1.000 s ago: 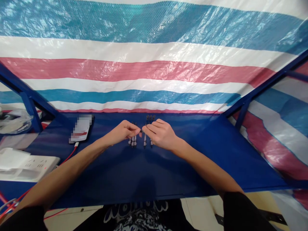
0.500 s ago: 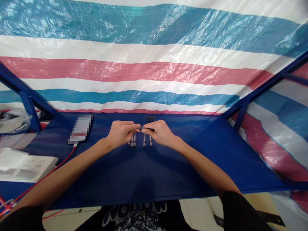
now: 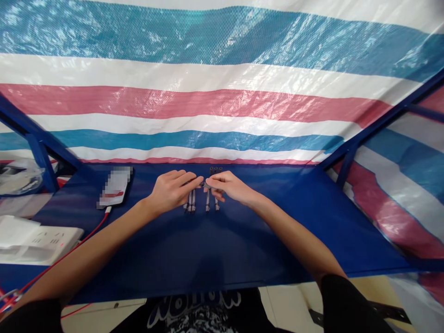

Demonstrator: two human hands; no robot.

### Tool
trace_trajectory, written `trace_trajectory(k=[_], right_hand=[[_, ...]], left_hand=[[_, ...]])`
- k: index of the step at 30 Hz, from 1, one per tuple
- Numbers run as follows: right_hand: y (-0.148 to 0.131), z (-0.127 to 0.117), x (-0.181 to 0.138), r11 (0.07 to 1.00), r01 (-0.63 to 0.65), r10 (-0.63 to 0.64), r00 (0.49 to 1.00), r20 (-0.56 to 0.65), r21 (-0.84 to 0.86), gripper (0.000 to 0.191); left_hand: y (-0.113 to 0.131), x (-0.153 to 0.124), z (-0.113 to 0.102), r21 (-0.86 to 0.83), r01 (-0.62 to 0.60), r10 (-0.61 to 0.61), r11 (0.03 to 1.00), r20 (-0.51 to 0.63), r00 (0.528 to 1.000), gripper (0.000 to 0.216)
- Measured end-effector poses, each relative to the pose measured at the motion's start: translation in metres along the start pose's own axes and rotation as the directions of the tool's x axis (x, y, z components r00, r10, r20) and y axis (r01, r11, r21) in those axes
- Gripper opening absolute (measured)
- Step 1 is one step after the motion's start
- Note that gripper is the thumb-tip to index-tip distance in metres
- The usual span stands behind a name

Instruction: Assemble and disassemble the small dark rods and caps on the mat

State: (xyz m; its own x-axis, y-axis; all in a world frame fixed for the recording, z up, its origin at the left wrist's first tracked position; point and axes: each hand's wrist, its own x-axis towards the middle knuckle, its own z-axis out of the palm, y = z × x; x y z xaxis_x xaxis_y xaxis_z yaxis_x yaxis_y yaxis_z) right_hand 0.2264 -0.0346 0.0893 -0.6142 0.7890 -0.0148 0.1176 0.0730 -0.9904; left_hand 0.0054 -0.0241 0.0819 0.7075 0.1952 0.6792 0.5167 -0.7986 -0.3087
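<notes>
Both of my hands meet over a blue table [image 3: 243, 240]. My left hand [image 3: 171, 189] and my right hand [image 3: 227, 185] pinch a small dark part [image 3: 205, 184] between their fingertips, each on one end. Under them lie several thin dark pens or rods [image 3: 199, 202] side by side on the table, partly hidden by my fingers. Three small dark caps [image 3: 215, 169] stand in a row just behind my right hand.
A phone [image 3: 114, 187] on a red cable [image 3: 86, 238] lies at the left. A white power strip [image 3: 38, 238] sits at the left edge. A striped tarp [image 3: 222, 92] forms the back wall, with blue frame bars [image 3: 350, 157] at both sides.
My fingers have loosened from tight fists into a lighter fingertip pinch, and both hands have lifted slightly and shifted back over the rods.
</notes>
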Motion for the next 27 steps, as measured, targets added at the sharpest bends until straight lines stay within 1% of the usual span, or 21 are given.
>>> trace_trajectory(k=[4, 7, 13, 17, 21, 25, 27], right_hand=[[0.002, -0.001, 0.002, 0.983, -0.065, 0.061, 0.998, 0.028, 0.173, 0.036], [0.001, -0.001, 0.002, 0.972, -0.088, 0.079, 0.996, 0.050, 0.220, 0.037], [0.004, 0.001, 0.003, 0.964, -0.110, 0.093, 0.992, 0.083, 0.244, 0.036], [0.007, 0.004, 0.006, 0.959, -0.139, 0.131, 0.990, 0.050, 0.245, 0.037], [0.009, 0.004, 0.008, 0.968, -0.127, 0.126, 0.992, 0.018, 0.215, 0.039], [0.012, 0.003, 0.009, 0.973, -0.117, 0.114, 0.993, 0.030, 0.197, 0.037], [0.012, 0.004, 0.008, 0.976, -0.111, 0.111, 0.994, 0.011, 0.189, 0.036]], left_hand=[[-0.001, -0.003, -0.002, -0.028, -0.052, 0.052, 0.998, 0.004, 0.999, 0.029], [-0.002, -0.006, -0.003, -0.064, -0.076, 0.075, 0.995, -0.018, 0.997, 0.030], [-0.001, -0.007, -0.002, -0.057, -0.110, 0.108, 0.992, -0.046, 0.993, 0.033], [0.001, -0.004, -0.002, -0.065, -0.110, 0.107, 0.992, -0.048, 0.993, 0.029], [0.003, -0.003, -0.001, -0.034, -0.111, 0.109, 0.993, -0.053, 0.993, 0.026], [0.001, -0.007, 0.003, -0.015, -0.086, 0.086, 0.996, -0.007, 0.996, 0.027], [-0.001, -0.009, 0.006, -0.005, -0.067, 0.068, 0.998, 0.026, 0.997, 0.028]])
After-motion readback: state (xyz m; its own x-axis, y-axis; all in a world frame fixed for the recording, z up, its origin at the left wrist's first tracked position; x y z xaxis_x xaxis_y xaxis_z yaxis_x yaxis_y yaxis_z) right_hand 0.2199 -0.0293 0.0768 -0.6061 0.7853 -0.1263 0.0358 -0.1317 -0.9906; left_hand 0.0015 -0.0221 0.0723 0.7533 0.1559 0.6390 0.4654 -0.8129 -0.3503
